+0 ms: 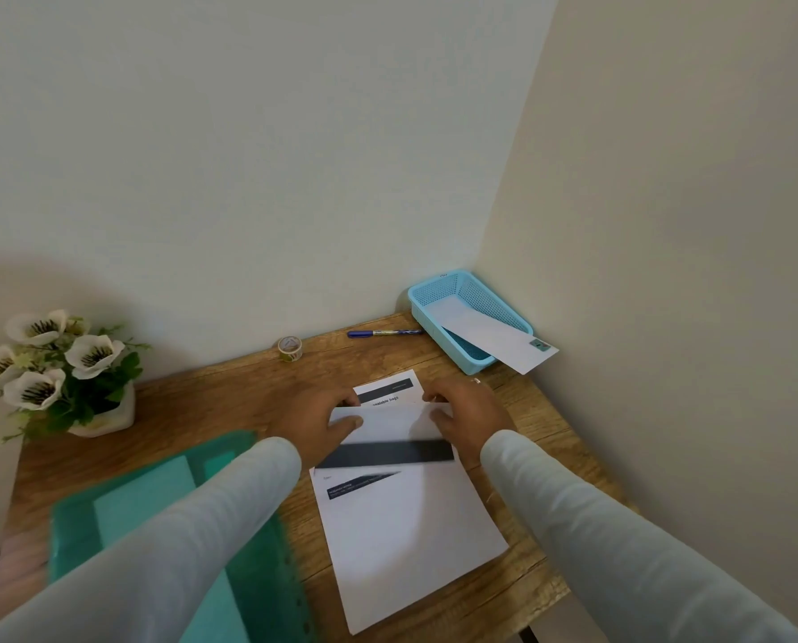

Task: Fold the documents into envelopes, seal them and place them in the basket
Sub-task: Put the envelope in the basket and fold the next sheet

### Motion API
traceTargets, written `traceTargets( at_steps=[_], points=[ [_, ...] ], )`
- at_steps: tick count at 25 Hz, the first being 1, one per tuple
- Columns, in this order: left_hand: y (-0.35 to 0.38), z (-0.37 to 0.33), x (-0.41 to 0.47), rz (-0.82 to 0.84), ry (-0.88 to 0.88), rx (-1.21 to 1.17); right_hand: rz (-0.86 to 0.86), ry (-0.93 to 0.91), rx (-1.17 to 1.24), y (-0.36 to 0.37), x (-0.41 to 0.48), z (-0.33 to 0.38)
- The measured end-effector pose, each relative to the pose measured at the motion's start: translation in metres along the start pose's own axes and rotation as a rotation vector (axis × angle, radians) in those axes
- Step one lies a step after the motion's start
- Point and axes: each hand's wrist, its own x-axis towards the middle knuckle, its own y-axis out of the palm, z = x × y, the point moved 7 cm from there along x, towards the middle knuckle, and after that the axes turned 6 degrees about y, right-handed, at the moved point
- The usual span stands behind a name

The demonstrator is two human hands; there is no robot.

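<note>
From my remote seat I see both hands working on the document, a white sheet lying in the middle of the wooden surface, slightly turned. Its far part is bent over into a flap, with a dark printed band along the near side of the flap. The left hand pinches the flap's left end, thumb on top and fingers curled behind the edge. The right hand holds the right end, fingers curled over the flap's far edge. Just beyond the flap I can make out the top of a printed page with a dark header; I cannot tell whether it belongs to the same sheet.

The blue basket sits in the far right corner against the walls, with 1 white envelope lying in it at a slant, its near end sticking out over the rim. A blue pen lies just left of the basket, and a small roll of tape stands farther left. A pot of white flowers is at the far left, and a green folder lies under my left sleeve.
</note>
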Motion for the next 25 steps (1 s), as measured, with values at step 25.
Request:
traceTargets(
  at_steps=[25],
  points=[
    [0.071, 0.022, -0.015, 0.206, 0.054, 0.591, 0.099, -0.111, -0.318, 0.087, -0.036, -0.01]
  ],
)
